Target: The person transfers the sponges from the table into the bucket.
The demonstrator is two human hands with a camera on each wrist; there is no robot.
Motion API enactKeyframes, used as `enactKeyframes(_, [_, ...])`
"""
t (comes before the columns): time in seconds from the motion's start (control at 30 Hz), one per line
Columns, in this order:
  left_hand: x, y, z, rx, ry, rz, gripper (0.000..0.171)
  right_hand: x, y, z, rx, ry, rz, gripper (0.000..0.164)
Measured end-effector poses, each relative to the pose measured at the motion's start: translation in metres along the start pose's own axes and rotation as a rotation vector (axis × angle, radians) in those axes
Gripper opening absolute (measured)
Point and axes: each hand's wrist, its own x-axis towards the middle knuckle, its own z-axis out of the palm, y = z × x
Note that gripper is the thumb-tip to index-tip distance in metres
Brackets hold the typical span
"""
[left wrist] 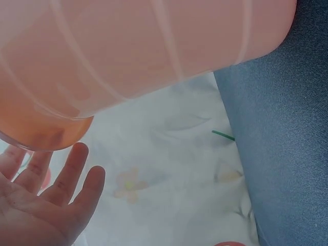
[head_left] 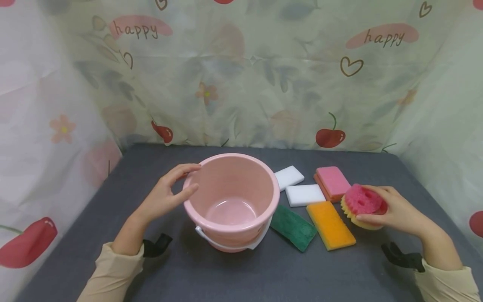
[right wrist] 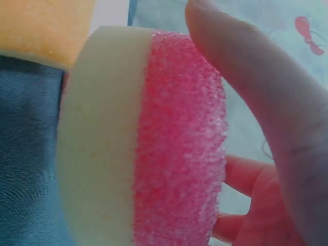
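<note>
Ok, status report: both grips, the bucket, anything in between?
Left grip at rim of bucket. Right grip holding pink-and-yellow sponge. Bucket upright. In between, lying flat: orange sponge, green sponge, white blocks.

Bucket on table, slightly left of middle; left hand at rim, left-edge side. Right of bucket, toward back edge: two blocks, then stacked sponges. Nearer front edge: scourer beside bucket, flat sponge right of it. Round sponge in right hand, toward right edge; can't tell if it touches table. Backdrop behind back edge.
</note>
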Motion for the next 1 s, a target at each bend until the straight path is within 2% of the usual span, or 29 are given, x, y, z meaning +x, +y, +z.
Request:
enactKeyframes(0.73, [0.000, -0.001, 0.002, -0.008, 0.018, 0.035, 0.042, 0.000, -0.025, -0.013, 0.011, 0.076, -0.046, 0.087])
enactKeyframes(1.0, [-0.001, 0.000, 0.001, -0.016, 0.004, 0.010, 0.043, 0.001, -0.034, -0.017, 0.021, 0.114, -0.086, 0.084])
